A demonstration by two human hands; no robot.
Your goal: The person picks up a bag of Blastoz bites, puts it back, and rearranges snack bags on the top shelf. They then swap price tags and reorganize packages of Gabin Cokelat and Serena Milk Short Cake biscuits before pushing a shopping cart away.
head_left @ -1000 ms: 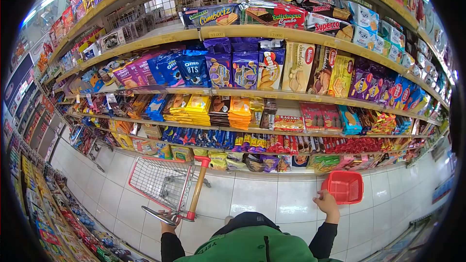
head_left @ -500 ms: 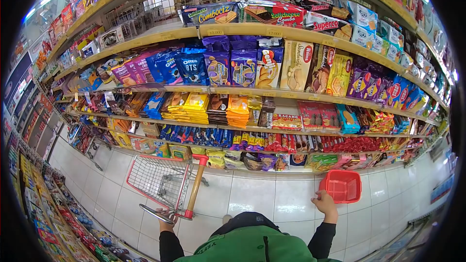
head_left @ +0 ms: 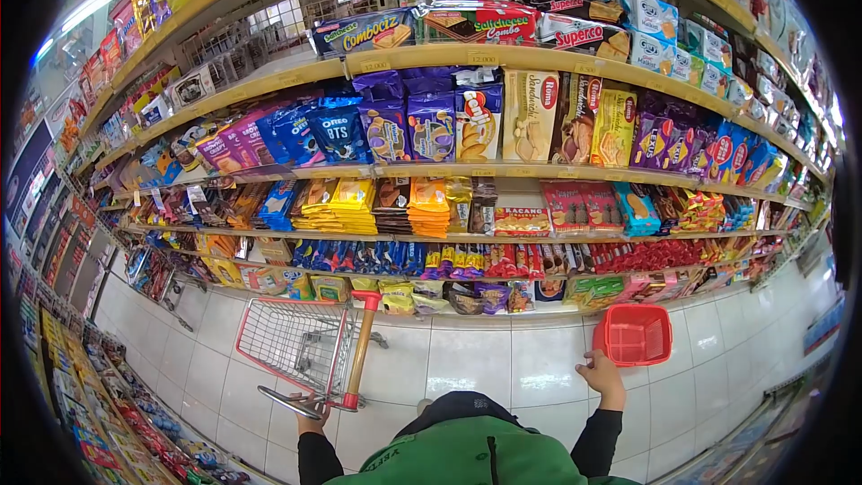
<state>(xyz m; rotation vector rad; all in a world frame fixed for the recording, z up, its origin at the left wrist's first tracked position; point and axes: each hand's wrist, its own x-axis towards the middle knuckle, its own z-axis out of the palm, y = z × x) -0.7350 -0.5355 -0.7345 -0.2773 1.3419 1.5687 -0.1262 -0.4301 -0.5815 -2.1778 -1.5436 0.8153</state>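
My left hand is at the near corner of a wire shopping cart, its fingers closed around a dark oval loop there. The cart's tan handle bar with red ends lies just to the right of that hand. My right hand is held out at the lower left of a red plastic basket, fingers loosely bent and apart, with nothing visible in them. In this view the fingertips come close to the basket's near side. The basket looks empty.
Ahead runs a long shelf stacked with packaged biscuits, wafers and chocolate. More stocked shelving lines the lower left. Another cart stands at the far left, by the shelf end. White tiles cover the aisle floor.
The shelf goods sit slightly further left in view, and the basket a little higher. Both hands keep nearly the same pose beside the cart and the basket.
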